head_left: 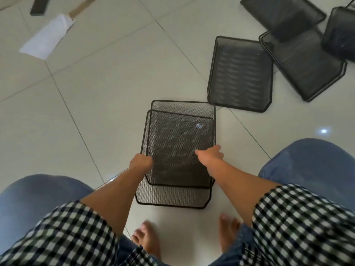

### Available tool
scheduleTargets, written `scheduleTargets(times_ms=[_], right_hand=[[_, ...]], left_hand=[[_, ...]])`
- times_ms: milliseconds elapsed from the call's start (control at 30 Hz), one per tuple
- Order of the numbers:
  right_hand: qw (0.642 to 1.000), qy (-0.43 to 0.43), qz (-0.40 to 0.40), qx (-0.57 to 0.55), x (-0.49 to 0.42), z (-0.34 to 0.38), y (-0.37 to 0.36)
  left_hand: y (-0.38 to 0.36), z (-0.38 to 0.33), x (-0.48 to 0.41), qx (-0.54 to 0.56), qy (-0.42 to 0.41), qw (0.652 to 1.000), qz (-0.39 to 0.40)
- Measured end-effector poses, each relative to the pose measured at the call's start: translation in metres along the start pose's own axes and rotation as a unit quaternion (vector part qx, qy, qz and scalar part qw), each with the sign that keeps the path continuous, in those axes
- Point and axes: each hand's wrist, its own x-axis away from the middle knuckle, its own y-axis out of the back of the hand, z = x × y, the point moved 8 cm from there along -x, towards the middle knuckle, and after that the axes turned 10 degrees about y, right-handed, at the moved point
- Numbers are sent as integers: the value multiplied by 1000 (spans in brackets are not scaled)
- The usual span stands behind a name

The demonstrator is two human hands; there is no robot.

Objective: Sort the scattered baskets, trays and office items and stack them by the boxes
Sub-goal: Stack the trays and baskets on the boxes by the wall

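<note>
- Pale tiled floor (96,112), below the two hands and all around them.
- Lower mesh tray (172,196), black wire, flat on the floor directly under the grip; near edge sticking out toward the bare feet, far edge sticking out beyond the hands.
- Upper mesh tray (178,146), same kind, between the two hands and over the lower one, shifted a little and slightly turned against it. Set inside the lower one or held just above it: cannot tell.
- Third mesh tray (240,73), alone on the floor beyond the right hand, its near corner just beside the far right corner of the lower tray.
- Further away to the right of the grip, a loose pile of more black trays (303,66), overlapping, with a darker block (286,27) lying on them, too blurred to name.
- White paper sheet (47,37), far beyond the left hand, well apart from the trays; behind it a brown cardboard strip (82,6).
- Left hand (141,162), fingers curled tight round the left rim of the upper tray.
- Right hand (210,155), clasped on the right rim of the same tray, thumb on the inner side, fingers over the outside.
</note>
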Motion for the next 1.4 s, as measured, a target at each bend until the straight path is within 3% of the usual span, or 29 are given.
scheduleTargets(times_ms=[133,467,600,733,833,1133,1400], right_hand=[[1000,2,23,-9,-2,5,-2],[997,20,-12,-71,-3,5,2],[999,38,-8,-37,-4,5,4],[996,56,5,67,-5,5,6],[998,54,-10,38,-5,3,7],[994,56,-80,42,-3,10,19],[989,90,-97,66,-6,14,19]], left_hand=[[7,-10,1,4,-29,998,-50],[5,-26,-5,84,-65,992,-62],[-1,-35,-12,11,-61,997,-39],[-7,-40,-14,-75,-71,994,-29],[-11,-38,-14,-107,-64,992,-18],[-5,-40,-8,-141,-79,983,-81],[-15,-36,-15,-119,-44,991,-42]])
